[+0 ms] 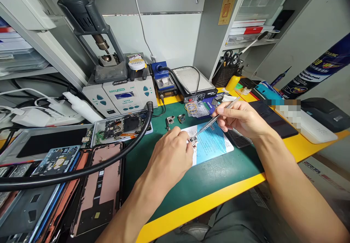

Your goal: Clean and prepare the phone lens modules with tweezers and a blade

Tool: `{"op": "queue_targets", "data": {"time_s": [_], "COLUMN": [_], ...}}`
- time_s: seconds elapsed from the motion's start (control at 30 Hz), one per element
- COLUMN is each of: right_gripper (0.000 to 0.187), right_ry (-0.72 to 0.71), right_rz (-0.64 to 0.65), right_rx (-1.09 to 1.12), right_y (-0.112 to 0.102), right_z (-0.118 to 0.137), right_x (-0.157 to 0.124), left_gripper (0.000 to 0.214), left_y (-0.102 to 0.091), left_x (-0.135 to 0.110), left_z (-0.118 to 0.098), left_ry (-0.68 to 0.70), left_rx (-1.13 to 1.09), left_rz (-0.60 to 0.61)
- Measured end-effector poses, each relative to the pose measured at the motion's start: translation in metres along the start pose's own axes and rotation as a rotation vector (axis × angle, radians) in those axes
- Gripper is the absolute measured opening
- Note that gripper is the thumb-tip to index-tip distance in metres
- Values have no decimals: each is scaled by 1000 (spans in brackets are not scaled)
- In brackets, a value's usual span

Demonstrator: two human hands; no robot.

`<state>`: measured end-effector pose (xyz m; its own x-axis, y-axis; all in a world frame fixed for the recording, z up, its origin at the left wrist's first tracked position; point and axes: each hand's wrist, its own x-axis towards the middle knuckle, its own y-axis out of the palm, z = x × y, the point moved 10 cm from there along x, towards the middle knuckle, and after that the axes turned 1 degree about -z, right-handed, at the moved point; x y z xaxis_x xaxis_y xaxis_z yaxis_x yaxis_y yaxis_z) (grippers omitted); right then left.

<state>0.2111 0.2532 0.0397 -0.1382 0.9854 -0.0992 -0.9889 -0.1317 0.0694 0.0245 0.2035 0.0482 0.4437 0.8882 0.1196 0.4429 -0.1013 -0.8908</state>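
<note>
My right hand (236, 117) is closed round a pair of metal tweezers (209, 123), which slant down to the left. Their tips reach a small dark-and-silver part (192, 139), seemingly a phone camera module, at the fingertips of my left hand (175, 146). The left fingers are curled and pinch that part, hiding much of it. Beneath both hands lies a blue-and-white printed card (213, 144) on the green mat (218, 179). Behind the left hand, two similar small modules (181, 118) rest on the mat.
Opened phones (125, 126) and a stack of phone shells (101, 192) fill the left side. A thick black hose (109, 168) arches over them from the rework station (123, 93). A dark phone (273, 117) lies at the right; a large spray can (317, 68) stands beyond it.
</note>
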Motion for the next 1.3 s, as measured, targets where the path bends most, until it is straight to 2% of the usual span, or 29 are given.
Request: {"op": "queue_targets", "data": {"time_s": [0.47, 1.3], "right_gripper": [23, 26], "right_ry": [-16, -7], "right_rz": [1, 13], "right_rx": [22, -15], "right_y": [-7, 2], "right_z": [-3, 0], "right_x": [1, 0], "left_gripper": [15, 15], "left_y": [0, -3], "left_x": [1, 1], "left_z": [0, -1], "left_ry": [1, -7], "left_rx": [0, 20], "left_rz": [-3, 1]}}
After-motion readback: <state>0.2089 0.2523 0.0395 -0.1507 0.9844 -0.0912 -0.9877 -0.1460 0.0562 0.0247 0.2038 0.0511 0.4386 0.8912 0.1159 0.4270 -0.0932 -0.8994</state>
